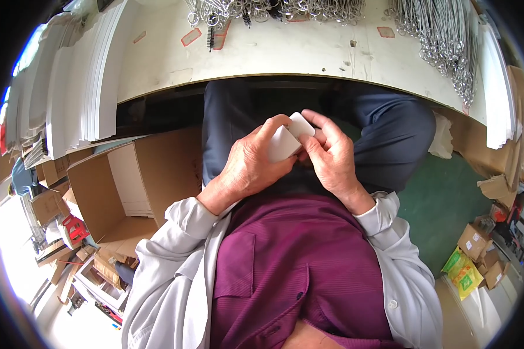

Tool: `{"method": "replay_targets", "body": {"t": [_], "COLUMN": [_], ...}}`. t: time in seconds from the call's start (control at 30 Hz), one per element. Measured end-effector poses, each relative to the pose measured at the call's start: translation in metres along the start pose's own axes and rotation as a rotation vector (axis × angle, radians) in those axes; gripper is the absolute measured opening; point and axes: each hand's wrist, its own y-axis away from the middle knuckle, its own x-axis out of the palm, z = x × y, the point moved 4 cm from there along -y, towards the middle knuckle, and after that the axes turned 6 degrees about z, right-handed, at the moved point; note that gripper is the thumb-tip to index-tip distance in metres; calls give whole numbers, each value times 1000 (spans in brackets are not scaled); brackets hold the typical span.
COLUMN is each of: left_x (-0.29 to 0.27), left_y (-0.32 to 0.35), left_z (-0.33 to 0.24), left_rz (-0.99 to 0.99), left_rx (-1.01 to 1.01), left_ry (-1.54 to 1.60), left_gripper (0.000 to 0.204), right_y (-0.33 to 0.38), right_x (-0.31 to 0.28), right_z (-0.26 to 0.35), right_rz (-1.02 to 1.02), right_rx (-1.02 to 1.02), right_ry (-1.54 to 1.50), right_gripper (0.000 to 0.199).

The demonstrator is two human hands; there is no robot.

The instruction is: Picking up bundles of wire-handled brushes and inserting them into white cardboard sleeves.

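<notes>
Above my lap, my left hand (251,160) is closed around a small stack of white round-cornered cards (282,145), with the thumb along its upper edge. Close beside it, my right hand (335,158) pinches another white round-cornered card (301,124) between thumb and fingers. The two white pieces touch or overlap; I cannot tell which. How many cards lie in the left hand's stack is hidden by the fingers.
A white worktable (262,55) spans the far side, with bundles of metal wire loops (442,35) along its back. Tall white sheets (102,75) stand at the left. An open cardboard box (169,180) sits left of my legs. Small boxes (474,241) lie at the right.
</notes>
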Motion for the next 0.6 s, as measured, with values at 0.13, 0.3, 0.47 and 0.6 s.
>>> {"method": "replay_targets", "body": {"t": [0.13,0.3,0.47,0.6], "left_x": [10,10,11,12], "left_y": [1,4,2,3], "left_z": [5,6,6,5], "left_rz": [-21,-37,-32,-70], "left_rx": [22,-94,-64,-10], "left_ry": [-88,-53,-124,-134], "left_gripper": [64,63,64,64], "right_y": [-2,-1,1,0], "right_x": [3,2,0,2], "right_z": [3,8,-10,-6], "right_rz": [-17,-21,-1,-17], "right_rx": [-308,-246,63,34], "right_ry": [324,300,-94,-86], "right_gripper": [23,27,29,28]}}
